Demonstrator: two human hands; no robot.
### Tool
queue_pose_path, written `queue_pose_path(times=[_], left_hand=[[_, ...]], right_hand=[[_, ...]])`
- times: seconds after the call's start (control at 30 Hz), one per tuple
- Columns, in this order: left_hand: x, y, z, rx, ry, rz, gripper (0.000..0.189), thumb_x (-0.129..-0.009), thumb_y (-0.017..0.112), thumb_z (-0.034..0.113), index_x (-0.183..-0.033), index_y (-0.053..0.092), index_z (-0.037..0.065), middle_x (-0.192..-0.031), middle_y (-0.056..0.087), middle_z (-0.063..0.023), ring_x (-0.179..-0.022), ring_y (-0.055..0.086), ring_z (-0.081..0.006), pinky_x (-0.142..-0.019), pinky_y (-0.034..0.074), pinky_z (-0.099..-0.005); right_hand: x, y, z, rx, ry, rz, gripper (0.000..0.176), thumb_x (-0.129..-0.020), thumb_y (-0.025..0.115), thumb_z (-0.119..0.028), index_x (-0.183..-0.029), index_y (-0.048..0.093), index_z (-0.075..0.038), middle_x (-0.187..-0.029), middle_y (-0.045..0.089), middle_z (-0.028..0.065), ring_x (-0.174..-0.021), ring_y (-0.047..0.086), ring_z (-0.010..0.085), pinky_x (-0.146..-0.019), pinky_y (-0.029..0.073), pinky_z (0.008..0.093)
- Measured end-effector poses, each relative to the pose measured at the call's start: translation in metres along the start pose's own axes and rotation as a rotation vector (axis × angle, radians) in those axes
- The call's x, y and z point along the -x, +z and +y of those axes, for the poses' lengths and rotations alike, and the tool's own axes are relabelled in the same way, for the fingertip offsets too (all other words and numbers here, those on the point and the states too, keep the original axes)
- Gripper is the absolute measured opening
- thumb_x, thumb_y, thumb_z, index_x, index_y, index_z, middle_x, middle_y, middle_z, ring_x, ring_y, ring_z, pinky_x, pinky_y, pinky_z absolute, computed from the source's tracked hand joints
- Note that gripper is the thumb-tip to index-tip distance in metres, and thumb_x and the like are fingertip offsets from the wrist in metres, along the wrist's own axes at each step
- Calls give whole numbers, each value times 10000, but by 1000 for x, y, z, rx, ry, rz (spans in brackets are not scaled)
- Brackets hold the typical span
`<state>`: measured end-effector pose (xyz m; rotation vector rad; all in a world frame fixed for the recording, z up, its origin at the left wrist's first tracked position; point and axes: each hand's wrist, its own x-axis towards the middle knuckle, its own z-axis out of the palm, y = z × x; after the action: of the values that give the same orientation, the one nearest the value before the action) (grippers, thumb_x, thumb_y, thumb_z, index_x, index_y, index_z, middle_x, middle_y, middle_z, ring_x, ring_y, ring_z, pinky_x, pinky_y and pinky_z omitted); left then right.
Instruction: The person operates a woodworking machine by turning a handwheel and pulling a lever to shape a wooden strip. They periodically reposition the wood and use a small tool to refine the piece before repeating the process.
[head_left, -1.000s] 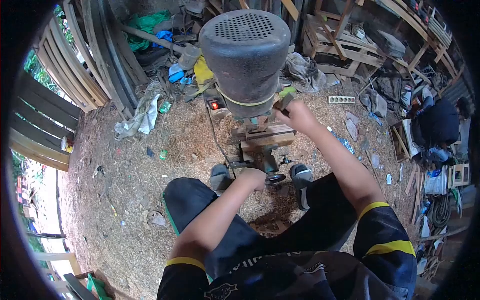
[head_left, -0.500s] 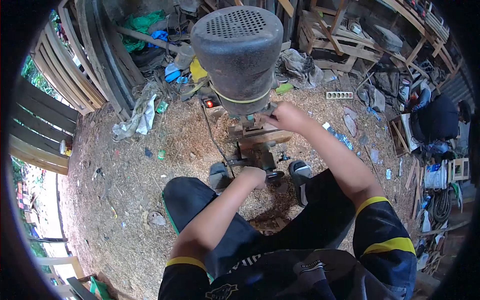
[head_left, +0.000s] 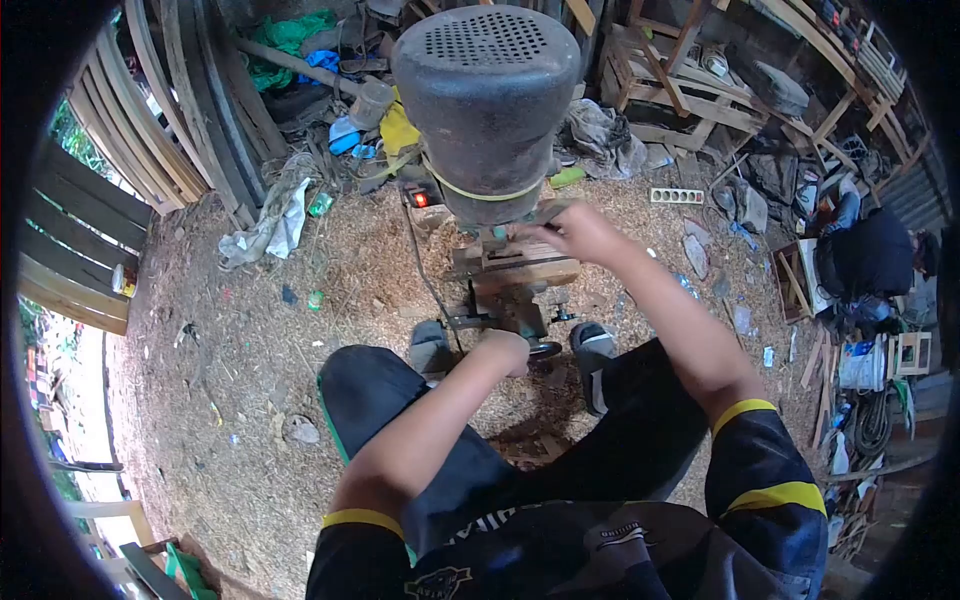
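Note:
A drilling machine with a big dark motor housing (head_left: 485, 110) stands in front of me. My left hand (head_left: 503, 352) is closed at the rim of a dark handwheel (head_left: 545, 350) low on the machine; the fingers are partly hidden. Just below the motor, my right hand (head_left: 580, 232) is curled round a lever (head_left: 548, 211) on the machine's right side. Beneath that hand a piece of wood (head_left: 530, 272) lies on the machine's table. The tool tip above the wood is too small to make out. A switch (head_left: 420, 199) glows red left of the motor.
A black cord (head_left: 428, 275) runs down past the machine's left side. Wood shavings (head_left: 370, 245) cover the ground. A power strip (head_left: 677, 196) lies to the right, and a wooden frame (head_left: 690, 100) stands behind. Curved boards (head_left: 205, 100) lean at left. Another person (head_left: 868, 255) is at far right.
My view has shifted slightly, so the motor housing appears a little further right and higher. Both hands remain at the handwheel and the lever, with only slight movement.

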<state>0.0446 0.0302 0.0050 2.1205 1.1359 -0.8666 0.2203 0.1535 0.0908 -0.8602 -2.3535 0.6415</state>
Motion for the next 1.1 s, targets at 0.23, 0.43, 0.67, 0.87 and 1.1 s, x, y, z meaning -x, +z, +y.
queue_pose_path(times=[0.23,0.43,0.67,0.87,1.1], left_hand=[[-11,10,-6,24,14,-1,407,-883,694,330,-1144,737,21,-1126,750,-176,-1045,726,-341,-870,580,-474],[-14,17,-3,18,-11,21,419,-879,699,335,-1160,726,26,-1133,750,-167,-1052,724,-339,-884,580,-468],[-15,15,-1,22,5,-4,380,-876,686,305,-1132,737,29,-1090,752,-191,-1013,732,-359,-876,580,-473],[-19,21,-7,42,-32,64,342,-827,709,241,-1107,778,57,-1083,774,-131,-972,756,-313,-798,601,-470],[-8,14,0,24,25,34,356,-881,659,265,-1108,735,1,-1089,758,-183,-1003,738,-346,-855,583,-471]], right_hand=[[-2,-21,-2,108,38,-142,175,-925,725,-184,-1045,751,-59,-985,731,160,-910,698,376,-800,562,430],[6,-9,10,26,-33,-113,142,-899,741,-93,-1029,757,-38,-999,736,157,-910,707,340,-801,566,404],[1,-12,0,-21,-87,-169,191,-882,746,-88,-1069,761,-53,-1036,743,157,-947,703,351,-852,560,416],[-3,-27,0,-29,21,-198,198,-883,735,-67,-1078,762,-47,-1048,747,152,-972,704,338,-885,558,404],[2,-11,6,24,-4,-215,162,-920,715,-91,-1068,762,-43,-1060,748,141,-981,701,324,-892,561,404]])
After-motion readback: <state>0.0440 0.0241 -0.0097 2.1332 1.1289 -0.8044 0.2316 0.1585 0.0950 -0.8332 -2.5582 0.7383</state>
